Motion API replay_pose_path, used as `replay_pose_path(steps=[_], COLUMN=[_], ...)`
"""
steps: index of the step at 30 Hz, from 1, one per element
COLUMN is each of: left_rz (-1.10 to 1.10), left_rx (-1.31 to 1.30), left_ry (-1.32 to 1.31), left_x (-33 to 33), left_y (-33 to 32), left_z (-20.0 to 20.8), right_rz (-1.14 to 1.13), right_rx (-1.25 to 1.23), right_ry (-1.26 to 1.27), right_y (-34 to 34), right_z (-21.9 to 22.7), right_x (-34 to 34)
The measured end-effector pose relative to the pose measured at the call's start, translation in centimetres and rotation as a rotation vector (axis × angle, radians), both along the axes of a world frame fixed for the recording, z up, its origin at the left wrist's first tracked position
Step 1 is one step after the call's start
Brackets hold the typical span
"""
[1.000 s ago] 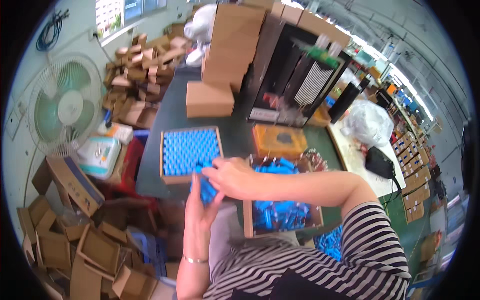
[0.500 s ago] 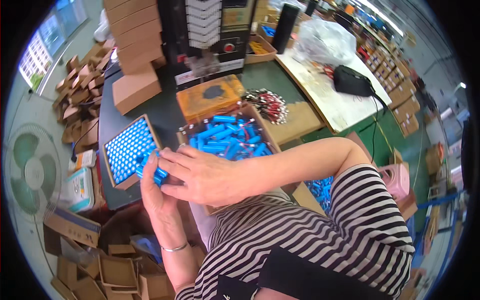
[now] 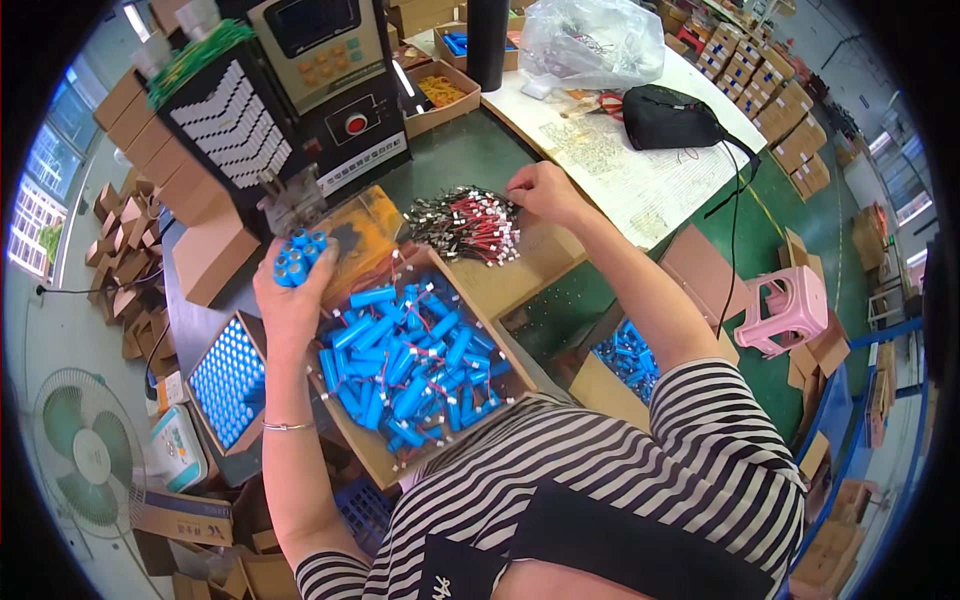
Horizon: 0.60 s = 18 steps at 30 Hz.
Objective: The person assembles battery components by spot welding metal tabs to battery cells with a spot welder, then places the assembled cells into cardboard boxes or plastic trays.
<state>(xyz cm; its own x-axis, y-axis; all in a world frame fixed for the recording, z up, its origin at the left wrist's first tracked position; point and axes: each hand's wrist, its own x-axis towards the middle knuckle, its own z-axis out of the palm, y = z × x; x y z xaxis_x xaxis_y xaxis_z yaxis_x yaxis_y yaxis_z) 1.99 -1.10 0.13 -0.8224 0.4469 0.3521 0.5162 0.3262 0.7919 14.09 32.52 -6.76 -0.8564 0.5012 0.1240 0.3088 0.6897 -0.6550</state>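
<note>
My left hand [image 3: 288,310] is closed around a bunch of blue cylindrical battery cells [image 3: 298,258], their metal ends facing up. It holds them just in front of the black spot-welding machine [image 3: 355,125], beside a stained orange block [image 3: 365,230]. At the right edge of a pile of red and black wire leads [image 3: 470,225], my right hand [image 3: 548,193] pinches with its fingertips at a lead. Below lies a cardboard box [image 3: 482,312] full of loose blue cells [image 3: 410,360] with wires attached. Another box, left of my forearm, holds upright cells [image 3: 230,385] in rows.
Cardboard boxes [image 3: 205,265] stand left of the machine. A white board [image 3: 620,170] at the right carries a black pouch [image 3: 670,118] and a clear plastic bag [image 3: 590,45]. A pink stool [image 3: 785,310] stands at the right, a fan [image 3: 92,455] at the left.
My hands have parted. The left has carried the cells up towards the machine; the right has left them and reached across to the wire leads. The view has shifted right.
</note>
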Motion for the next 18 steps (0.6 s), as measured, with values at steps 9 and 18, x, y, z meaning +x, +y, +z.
replay_pose_path(steps=[9,18], left_rz=[0.001,0.139], left_rx=[0.129,0.124], left_ry=[-0.019,-0.029], left_x=[-0.7,0.0], left_y=[1.9,0.6], left_z=[-1.0,-1.8], right_rz=[0.051,0.066], right_rx=[0.259,0.435], right_ry=[-0.095,-0.096], right_y=[1.6,-1.9], right_z=[0.1,0.1], right_x=[-1.2,-0.2])
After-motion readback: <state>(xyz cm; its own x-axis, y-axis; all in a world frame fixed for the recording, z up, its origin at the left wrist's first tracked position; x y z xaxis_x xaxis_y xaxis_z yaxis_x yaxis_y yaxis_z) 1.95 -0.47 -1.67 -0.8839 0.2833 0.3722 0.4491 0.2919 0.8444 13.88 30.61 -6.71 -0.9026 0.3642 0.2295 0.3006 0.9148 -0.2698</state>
